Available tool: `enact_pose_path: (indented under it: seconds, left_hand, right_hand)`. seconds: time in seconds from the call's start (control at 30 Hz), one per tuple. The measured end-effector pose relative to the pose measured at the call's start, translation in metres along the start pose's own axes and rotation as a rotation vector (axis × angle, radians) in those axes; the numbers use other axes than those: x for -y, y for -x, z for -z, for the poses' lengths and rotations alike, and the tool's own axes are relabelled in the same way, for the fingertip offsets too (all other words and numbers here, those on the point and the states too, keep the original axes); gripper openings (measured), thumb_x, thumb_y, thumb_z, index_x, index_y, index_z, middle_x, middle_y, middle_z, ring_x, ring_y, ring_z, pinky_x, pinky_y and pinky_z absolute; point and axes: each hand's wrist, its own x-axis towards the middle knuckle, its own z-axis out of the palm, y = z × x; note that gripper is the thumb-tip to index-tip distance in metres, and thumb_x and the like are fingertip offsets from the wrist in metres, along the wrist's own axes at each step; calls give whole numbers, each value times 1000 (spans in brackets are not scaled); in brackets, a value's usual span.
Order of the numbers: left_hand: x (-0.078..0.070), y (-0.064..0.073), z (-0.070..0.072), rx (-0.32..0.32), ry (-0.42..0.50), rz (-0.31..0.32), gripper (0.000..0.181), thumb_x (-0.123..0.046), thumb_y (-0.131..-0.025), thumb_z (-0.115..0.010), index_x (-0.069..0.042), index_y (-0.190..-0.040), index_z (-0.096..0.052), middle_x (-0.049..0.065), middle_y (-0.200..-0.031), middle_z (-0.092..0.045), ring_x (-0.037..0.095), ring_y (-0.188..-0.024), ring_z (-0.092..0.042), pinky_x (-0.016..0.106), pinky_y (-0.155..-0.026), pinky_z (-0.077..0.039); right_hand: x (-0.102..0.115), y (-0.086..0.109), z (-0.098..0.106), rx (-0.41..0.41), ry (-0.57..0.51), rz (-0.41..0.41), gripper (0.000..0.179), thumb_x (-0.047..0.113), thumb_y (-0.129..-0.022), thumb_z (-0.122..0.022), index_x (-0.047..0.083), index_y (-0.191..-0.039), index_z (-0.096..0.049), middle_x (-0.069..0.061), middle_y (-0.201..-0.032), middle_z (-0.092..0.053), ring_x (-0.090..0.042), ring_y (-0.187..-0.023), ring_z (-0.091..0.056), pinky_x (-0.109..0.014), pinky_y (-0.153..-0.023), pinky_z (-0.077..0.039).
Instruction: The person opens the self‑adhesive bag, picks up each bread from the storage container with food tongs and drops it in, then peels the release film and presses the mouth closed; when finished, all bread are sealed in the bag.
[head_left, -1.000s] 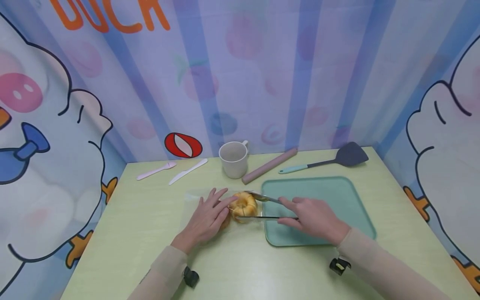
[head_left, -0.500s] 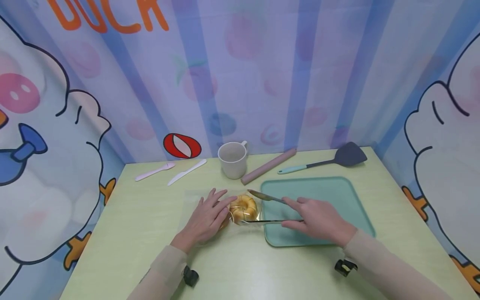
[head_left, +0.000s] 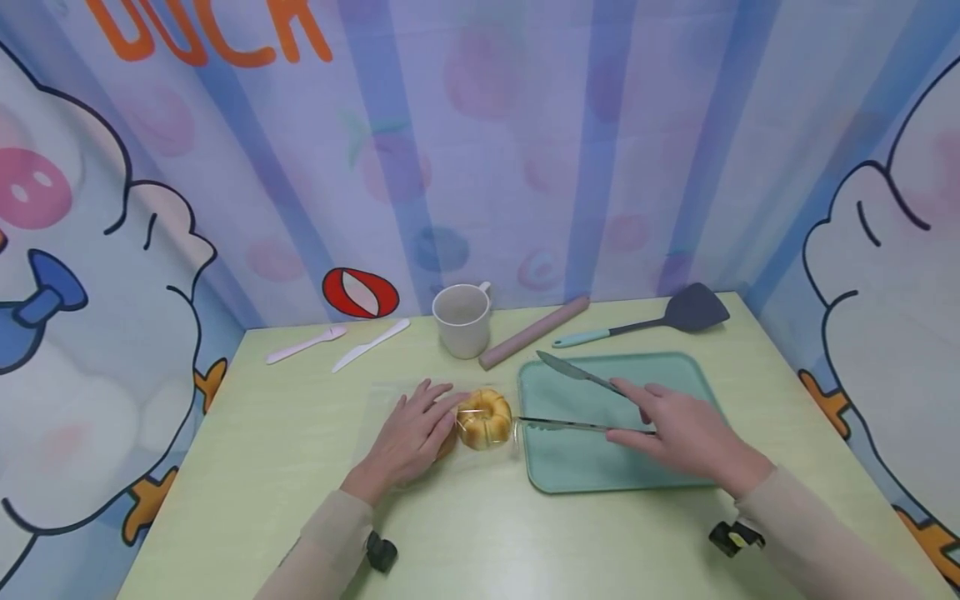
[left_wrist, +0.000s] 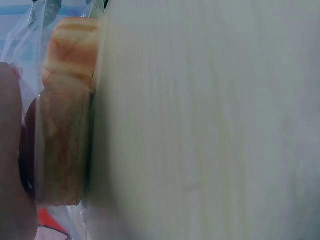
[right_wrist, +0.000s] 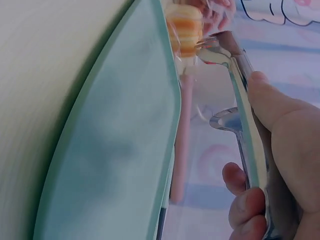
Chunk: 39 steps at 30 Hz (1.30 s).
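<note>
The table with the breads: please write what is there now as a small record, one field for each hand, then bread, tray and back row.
Left hand: lies over the second bread
Right hand: holds metal tongs, tips apart, nothing between them
Ring-shaped bread: in clear wrapping, just right of the left hand
Tray: green, right of the ring-shaped bread, partly under the tongs
Back row, left to right: pink utensil, white knife, mug, mauve rod, spatula

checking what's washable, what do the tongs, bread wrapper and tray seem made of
Tongs: polished metal, probably stainless steel; bright reflections.
Wrapper: likely thin plastic film; clear, glossy, with glare streaks.
Tray: perhaps plastic, possibly coated metal; smooth, matte, evenly green.
</note>
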Motion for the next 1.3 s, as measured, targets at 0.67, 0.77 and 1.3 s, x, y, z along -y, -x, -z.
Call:
enact_pose_path:
  seconds: [0.67,0.77,1.3]
  left_hand:
    - [0,-1,-2,1,-12,-10,44,-41,-114,-37,-31,-152,-56,8,-160,-49,33,-147,-47,74,-115,-31]
    - [0,-1,-1,7,-12,-2,44,-42,-114,-37,-32,-153,-55,8,-161,-48,32,-148,-46,75,-116,-30]
    - [0,0,-2,7,-5,2,43,-41,-114,-38,-32,-152,-56,8,-160,-49,33,-147,-47,75,-116,-29]
  right_hand:
    - [-77,55,12,-67,-78,-327,80,44,-107,-59,-12,-158,-30,-20,-99,-65,-20,-69,-56,-35,-58,-45]
    - [-90,62,9,-84,-86,-359,81,42,-109,-57,-14,-157,-27,-24,-99,-65,-24,-72,-59,-37,-58,-46]
    - [-134,89,-7,-193,-93,-490,77,33,-111,-51,-27,-149,-20,-33,-85,-62,-32,-65,-60,-43,-49,-48]
